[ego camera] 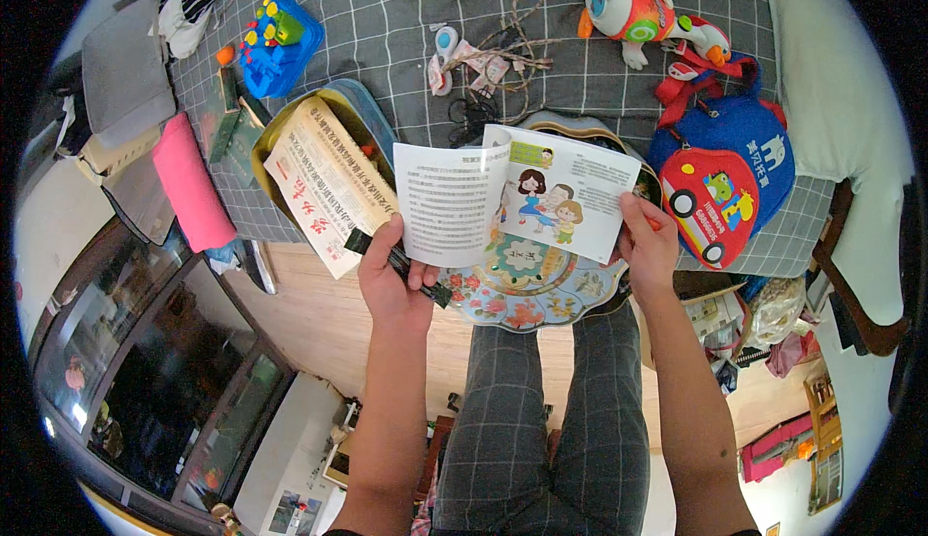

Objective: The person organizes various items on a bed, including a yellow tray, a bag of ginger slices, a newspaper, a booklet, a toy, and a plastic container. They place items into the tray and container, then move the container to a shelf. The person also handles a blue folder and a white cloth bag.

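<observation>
An open booklet [453, 202] with printed text and a cartoon family picture is spread between my two hands. My left hand [394, 275] is at its left page edge, and a narrow dark strip [399, 264] passes between the thumb and fingers. With thumb and fingers my right hand [649, 242] pinches the right page's edge; a small orange bit shows by those fingers, too hidden to name. Under the booklet lies a scalloped, flower-patterned lid or tray [525, 304], partly covered. A round container [573, 124] is mostly hidden behind the pages.
Left of the booklet, an open fabric-sided box [366, 108] holds a folded newspaper [312, 195]. A blue child's backpack [768, 152] lies at right, below a toy bird [638, 14]. Tangled cord [518, 57] and a blue toy set [279, 50] lie on the checked bedspread [377, 21].
</observation>
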The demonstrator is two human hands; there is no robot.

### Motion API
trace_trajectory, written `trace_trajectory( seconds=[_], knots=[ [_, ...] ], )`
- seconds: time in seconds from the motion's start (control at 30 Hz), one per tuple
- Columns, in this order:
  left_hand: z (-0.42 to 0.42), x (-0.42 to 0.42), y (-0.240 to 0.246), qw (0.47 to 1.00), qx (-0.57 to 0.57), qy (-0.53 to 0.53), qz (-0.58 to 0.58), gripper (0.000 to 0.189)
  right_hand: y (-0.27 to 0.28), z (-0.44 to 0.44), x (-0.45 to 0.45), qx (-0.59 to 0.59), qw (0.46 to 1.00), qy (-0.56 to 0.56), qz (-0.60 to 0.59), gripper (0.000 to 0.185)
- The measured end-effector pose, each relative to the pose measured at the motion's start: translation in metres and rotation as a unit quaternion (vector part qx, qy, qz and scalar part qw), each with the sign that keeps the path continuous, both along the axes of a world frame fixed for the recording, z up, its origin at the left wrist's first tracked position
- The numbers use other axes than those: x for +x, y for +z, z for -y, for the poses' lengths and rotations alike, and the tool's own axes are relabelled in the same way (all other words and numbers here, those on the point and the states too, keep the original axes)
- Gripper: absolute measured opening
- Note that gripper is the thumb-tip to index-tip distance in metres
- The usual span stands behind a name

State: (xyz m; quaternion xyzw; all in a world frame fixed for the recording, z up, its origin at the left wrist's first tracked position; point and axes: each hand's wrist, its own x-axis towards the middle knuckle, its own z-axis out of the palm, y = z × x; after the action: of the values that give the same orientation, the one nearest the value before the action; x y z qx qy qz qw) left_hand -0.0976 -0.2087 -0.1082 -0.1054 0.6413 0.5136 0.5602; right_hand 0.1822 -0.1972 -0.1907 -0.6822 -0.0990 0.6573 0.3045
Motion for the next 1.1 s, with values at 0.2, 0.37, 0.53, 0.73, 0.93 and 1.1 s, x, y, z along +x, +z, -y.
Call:
trace_trajectory(
  seconds=[0.2,0.37,0.53,0.73,0.93,1.1],
  knots=[
    [0.000,0.003,-0.001,1.000,-0.017,0.008,-0.021,0.019,-0.001,0.001,0.001,-0.021,1.000,-0.002,0.001,0.030],
    [0.004,0.001,-0.003,1.000,0.000,0.012,-0.006,0.020,-0.001,0.001,0.001,-0.016,1.000,0.018,0.020,0.031],
    [0.008,0.000,-0.003,1.000,0.000,0.013,-0.012,0.021,0.001,-0.001,-0.003,-0.021,0.999,0.014,0.027,0.028],
    [0.008,0.000,0.000,1.000,0.013,0.009,-0.008,0.018,0.002,-0.002,-0.003,-0.016,0.999,-0.008,0.030,0.030],
    [0.010,0.005,0.001,0.999,0.017,-0.007,-0.036,0.017,0.003,-0.005,-0.006,-0.032,0.998,-0.030,0.035,0.029],
    [0.018,0.013,-0.001,0.991,0.010,-0.118,0.055,0.023,0.002,0.002,-0.001,0.013,0.999,-0.027,-0.030,0.042]
  ],
)
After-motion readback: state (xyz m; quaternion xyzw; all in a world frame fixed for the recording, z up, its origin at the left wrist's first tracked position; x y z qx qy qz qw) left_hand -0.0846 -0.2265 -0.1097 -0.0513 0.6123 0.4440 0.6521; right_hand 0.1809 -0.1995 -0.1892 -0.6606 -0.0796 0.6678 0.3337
